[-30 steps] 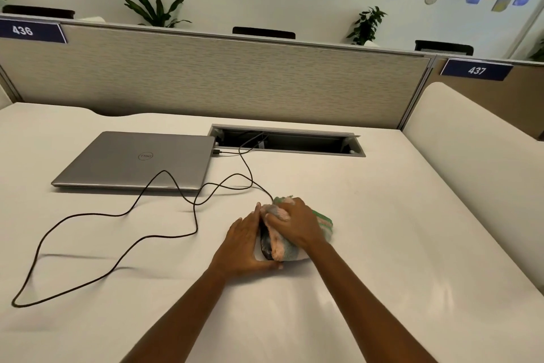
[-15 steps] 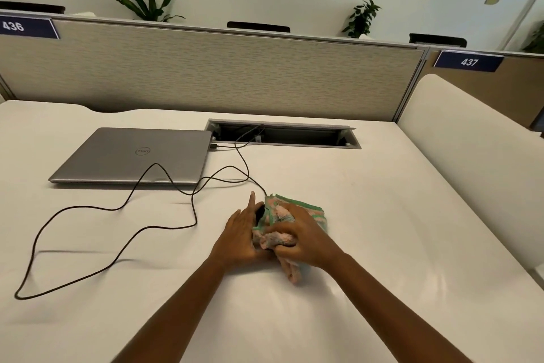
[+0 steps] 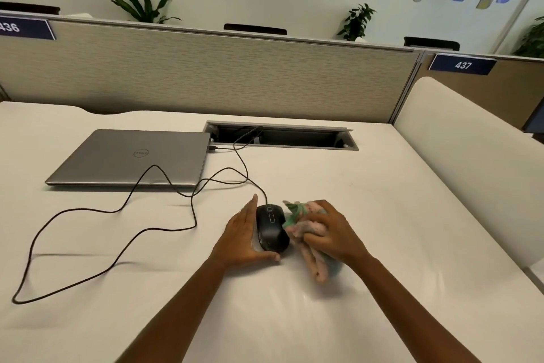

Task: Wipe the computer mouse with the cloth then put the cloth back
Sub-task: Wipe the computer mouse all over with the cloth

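Note:
A black wired computer mouse [image 3: 272, 228] lies on the white desk [image 3: 338, 318], fully uncovered. My left hand [image 3: 240, 234] cups its left side, fingers along the edge and thumb under its near end. My right hand [image 3: 331, 233] is closed on a crumpled pink and green cloth [image 3: 306, 225] just right of the mouse. The cloth's left edge touches the mouse's right side, and a loose end hangs down toward me.
A shut silver laptop [image 3: 132, 156] sits at the back left. The mouse's black cable [image 3: 117, 209] loops across the desk's left half to a cable slot [image 3: 282, 136]. A grey partition rises behind; a white divider [image 3: 471, 162] borders the right.
My right hand has dragged the cloth off the top of the mouse to its right side, so the mouse is now uncovered. My left hand stayed against the mouse.

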A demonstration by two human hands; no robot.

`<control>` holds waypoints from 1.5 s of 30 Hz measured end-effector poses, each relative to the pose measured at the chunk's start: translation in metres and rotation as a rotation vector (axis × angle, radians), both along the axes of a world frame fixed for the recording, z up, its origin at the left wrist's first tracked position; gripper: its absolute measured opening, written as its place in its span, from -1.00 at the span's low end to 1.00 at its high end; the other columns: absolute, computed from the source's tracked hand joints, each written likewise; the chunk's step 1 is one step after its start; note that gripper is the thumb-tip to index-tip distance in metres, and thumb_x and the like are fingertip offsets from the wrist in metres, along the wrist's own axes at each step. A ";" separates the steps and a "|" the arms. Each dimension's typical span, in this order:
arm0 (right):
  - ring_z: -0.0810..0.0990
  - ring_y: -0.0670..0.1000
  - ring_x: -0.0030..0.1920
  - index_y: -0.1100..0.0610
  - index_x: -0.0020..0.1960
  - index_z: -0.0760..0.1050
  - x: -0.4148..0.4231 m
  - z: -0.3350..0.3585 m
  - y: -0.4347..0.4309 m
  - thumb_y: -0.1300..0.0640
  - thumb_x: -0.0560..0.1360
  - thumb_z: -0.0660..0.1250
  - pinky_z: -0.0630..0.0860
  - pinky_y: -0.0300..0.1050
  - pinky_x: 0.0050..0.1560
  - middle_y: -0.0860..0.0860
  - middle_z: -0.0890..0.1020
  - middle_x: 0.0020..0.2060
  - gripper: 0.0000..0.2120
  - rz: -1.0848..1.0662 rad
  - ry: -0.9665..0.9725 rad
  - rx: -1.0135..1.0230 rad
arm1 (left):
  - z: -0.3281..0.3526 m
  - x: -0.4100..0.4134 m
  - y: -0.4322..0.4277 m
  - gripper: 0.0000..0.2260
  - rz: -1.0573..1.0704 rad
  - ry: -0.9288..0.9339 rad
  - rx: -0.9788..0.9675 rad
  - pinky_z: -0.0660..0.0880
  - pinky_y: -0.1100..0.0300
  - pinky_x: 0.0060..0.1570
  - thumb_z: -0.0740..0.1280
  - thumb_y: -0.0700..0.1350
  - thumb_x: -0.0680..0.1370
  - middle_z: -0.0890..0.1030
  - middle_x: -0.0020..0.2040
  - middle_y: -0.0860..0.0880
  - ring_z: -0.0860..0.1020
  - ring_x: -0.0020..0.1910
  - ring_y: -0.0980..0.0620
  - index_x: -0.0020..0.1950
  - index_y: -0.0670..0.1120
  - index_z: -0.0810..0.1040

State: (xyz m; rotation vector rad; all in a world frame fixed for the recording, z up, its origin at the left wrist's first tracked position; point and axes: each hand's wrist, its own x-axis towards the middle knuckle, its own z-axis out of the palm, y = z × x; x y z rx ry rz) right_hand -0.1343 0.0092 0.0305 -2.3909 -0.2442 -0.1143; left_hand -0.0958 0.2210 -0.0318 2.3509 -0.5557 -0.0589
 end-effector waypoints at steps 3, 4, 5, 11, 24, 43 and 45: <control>0.47 -0.03 0.06 0.16 0.04 0.61 0.007 0.008 0.020 0.06 0.24 0.32 0.29 -0.43 0.02 0.05 0.47 0.12 -0.60 -0.047 -0.039 0.101 | 0.002 0.000 0.000 0.20 0.002 0.019 -0.006 0.01 0.18 0.42 0.39 0.42 0.13 0.02 0.55 0.04 0.06 0.50 0.06 0.50 0.04 -0.27; 0.46 -0.04 0.08 0.14 0.07 0.60 0.009 0.010 0.028 0.04 0.25 0.31 0.29 -0.42 0.05 0.07 0.46 0.16 -0.58 -0.027 -0.032 0.091 | 0.004 0.000 -0.001 0.21 0.001 0.032 -0.028 0.07 0.15 0.45 0.42 0.40 0.13 0.13 0.53 0.05 0.15 0.47 0.06 0.51 0.01 -0.24; 0.45 -0.03 0.13 0.09 0.11 0.59 0.011 0.010 0.036 0.01 0.27 0.32 0.30 -0.36 0.10 0.06 0.44 0.21 -0.58 0.001 -0.018 0.052 | 0.006 0.000 -0.001 0.18 -0.014 0.028 -0.051 0.13 0.11 0.46 0.43 0.36 0.15 0.26 0.48 0.07 0.25 0.43 0.08 0.52 -0.04 -0.16; 0.00 0.08 0.51 -0.11 0.26 0.46 0.017 -0.007 0.068 -0.12 0.41 0.35 -0.02 0.37 0.43 0.00 0.11 0.49 -0.58 0.025 0.123 -0.231 | 0.009 0.001 -0.001 0.04 -0.015 0.006 -0.073 0.32 -0.03 0.36 0.29 0.20 0.22 0.41 0.40 -0.04 0.43 0.32 -0.05 0.39 -0.04 -0.40; 0.28 0.07 0.41 0.15 0.00 0.61 -0.013 -0.009 0.028 0.10 0.36 0.41 0.19 -0.33 0.26 0.13 0.32 0.39 -0.76 0.297 -0.057 -0.265 | 0.010 0.002 0.000 0.28 -0.054 0.007 -0.006 0.17 0.07 0.43 0.31 0.49 0.07 0.24 0.48 0.10 0.28 0.39 0.08 0.48 -0.10 -0.32; 0.48 0.13 0.18 0.08 0.24 0.47 0.034 0.001 0.029 0.04 0.43 0.35 0.37 -0.11 0.16 0.12 0.48 0.20 -0.60 -0.136 0.049 -0.087 | 0.007 0.004 -0.003 0.18 -0.027 0.017 0.076 0.06 0.10 0.45 0.44 0.32 0.19 0.17 0.52 0.08 0.19 0.46 0.02 0.51 -0.07 -0.24; 0.48 0.07 0.20 0.01 0.33 0.38 0.031 0.000 0.037 0.01 0.38 0.32 0.36 -0.14 0.20 0.07 0.50 0.24 -0.49 -0.026 0.028 -0.041 | 0.007 0.002 -0.003 0.17 -0.012 0.003 0.044 0.06 0.17 0.41 0.49 0.28 0.21 0.18 0.51 0.11 0.19 0.44 0.05 0.51 -0.03 -0.23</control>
